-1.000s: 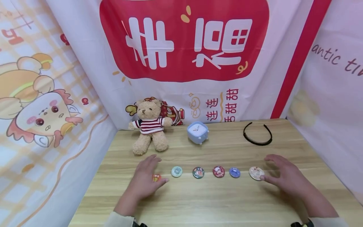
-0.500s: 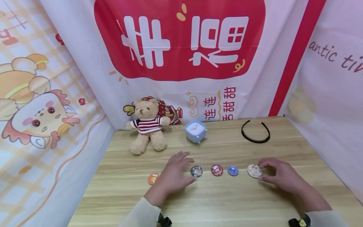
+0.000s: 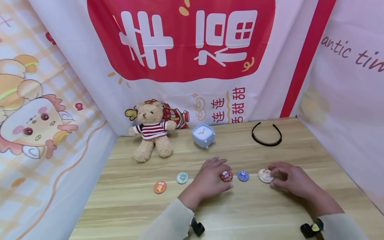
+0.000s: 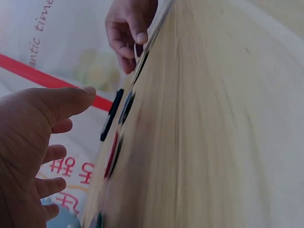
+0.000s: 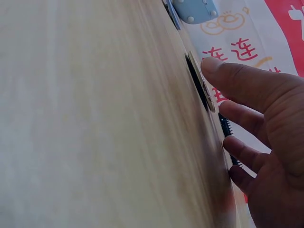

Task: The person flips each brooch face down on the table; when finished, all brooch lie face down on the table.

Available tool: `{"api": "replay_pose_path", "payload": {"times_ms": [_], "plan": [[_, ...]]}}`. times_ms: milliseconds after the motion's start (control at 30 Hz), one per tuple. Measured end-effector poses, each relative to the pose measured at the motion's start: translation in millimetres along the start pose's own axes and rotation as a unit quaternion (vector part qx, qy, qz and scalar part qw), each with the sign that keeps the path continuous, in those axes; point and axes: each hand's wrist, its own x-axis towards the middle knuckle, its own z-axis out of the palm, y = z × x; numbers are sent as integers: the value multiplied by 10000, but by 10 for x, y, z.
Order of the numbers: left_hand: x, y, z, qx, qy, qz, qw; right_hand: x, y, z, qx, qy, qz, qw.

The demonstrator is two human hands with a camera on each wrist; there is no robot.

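Observation:
Several round button badges lie in a loose row across the wooden table in the head view. My left hand [image 3: 207,180] is spread low over the row, its thumb and fingers either side of the red badge [image 3: 226,176], with a gap to it. The dark green badge is hidden beneath that hand in the head view. At the row's right end, my right hand [image 3: 293,179] has its thumb and forefinger at the edge of the cream badge [image 3: 264,175], fingers loosely bent. A blue badge [image 3: 243,176] lies between the hands; a mint badge [image 3: 182,177] and an orange badge [image 3: 160,187] lie left.
Behind the row sit a teddy bear [image 3: 154,131] in a striped shirt, a light blue clock [image 3: 203,135] and a black headband [image 3: 267,142]. Printed cloth [image 3: 168,90] hangs along the back and both sides of the wooden table [image 3: 126,206].
My left hand has swept right along the row, from the orange badge past the mint one to the red one. The right hand has stayed by the cream badge, and the head view has shifted slightly.

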Motion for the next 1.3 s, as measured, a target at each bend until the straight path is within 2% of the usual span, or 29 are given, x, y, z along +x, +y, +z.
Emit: {"api": "replay_pose_path", "payload": {"times_ms": [167, 400, 633, 767, 967, 1300], "plan": [[193, 200, 101, 37, -151, 90, 9998, 25, 43, -2, 124, -23, -23, 9999], [402, 362, 344, 322, -381, 304, 9983, 17, 102, 56, 13, 114, -290, 9995], [570, 545, 438, 502, -511, 589, 9957, 18, 132, 52, -141, 229, -502, 9984], [667, 628, 493, 677, -588, 704, 9935, 31, 133, 49, -165, 238, -446, 9986], [732, 680, 597, 760, -738, 825, 9909, 6, 128, 77, 97, 196, -304, 9993], [776, 668, 685, 1097, -537, 904, 9884, -10, 129, 155, 66, 404, -449, 9982]]}}
